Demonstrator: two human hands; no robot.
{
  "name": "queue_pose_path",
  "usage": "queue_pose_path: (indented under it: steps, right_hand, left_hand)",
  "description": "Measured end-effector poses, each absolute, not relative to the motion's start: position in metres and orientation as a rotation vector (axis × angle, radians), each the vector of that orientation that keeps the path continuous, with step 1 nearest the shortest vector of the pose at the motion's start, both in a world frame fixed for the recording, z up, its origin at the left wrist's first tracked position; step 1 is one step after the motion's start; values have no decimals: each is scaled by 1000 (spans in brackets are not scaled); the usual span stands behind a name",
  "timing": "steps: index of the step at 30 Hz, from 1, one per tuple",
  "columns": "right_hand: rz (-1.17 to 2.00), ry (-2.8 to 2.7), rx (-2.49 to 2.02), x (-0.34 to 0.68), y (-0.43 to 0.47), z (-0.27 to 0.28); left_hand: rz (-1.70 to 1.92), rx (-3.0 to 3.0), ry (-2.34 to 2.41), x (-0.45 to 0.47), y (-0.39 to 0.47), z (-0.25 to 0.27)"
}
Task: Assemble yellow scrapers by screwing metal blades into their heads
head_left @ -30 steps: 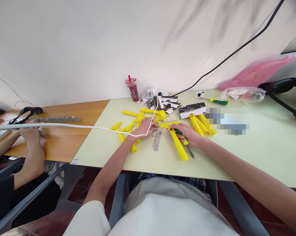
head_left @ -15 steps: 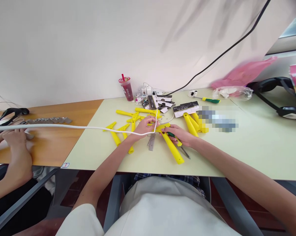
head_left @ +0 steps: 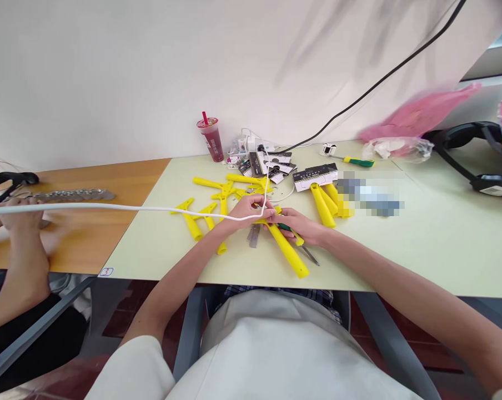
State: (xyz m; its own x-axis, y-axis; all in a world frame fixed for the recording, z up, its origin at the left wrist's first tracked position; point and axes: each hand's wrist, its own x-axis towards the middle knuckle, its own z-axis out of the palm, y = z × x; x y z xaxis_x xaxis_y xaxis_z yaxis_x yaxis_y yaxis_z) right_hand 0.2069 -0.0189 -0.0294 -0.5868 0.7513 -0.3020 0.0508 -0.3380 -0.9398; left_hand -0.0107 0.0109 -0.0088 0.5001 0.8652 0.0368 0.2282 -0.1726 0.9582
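A yellow plastic scraper handle (head_left: 290,254) is held between my two hands above the table, its grip slanting down toward the front edge. My left hand (head_left: 250,208) has its fingers closed over the T-shaped head, hiding much of it. Around the neck of the handle my right hand (head_left: 300,225) is closed, also keeping a green-and-yellow screwdriver (head_left: 311,256) in the palm, its metal shaft pointing down to the right. Flat metal blades (head_left: 254,236) lie on the table just below my left hand. More yellow scraper handles (head_left: 223,191) lie loosely to the left.
Behind my hands are black-and-white cards (head_left: 271,166), a power strip (head_left: 246,145) and a drink cup (head_left: 211,139). Assembled scrapers (head_left: 322,205) and another screwdriver (head_left: 358,161) lie to the right. A white cable (head_left: 159,209) crosses before my left arm. A co-worker's hands (head_left: 21,214) are at far left.
My left hand has shifted right, its fingers now over the scraper head against my right fingers. The right hand still holds the handle and screwdriver. The view has tilted slightly.
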Motion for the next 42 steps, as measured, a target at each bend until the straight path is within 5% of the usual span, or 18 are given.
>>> queue_pose_path:
  steps: [20, 42]
  right_hand:
    - [1962, -1514, -1055, 211, -19, -31]
    - [1663, -1091, -1185, 221, -4, -18]
  left_hand:
    - [751, 1496, 931, -12, 17, -13]
    - [522, 2160, 1253, -83, 38, 5]
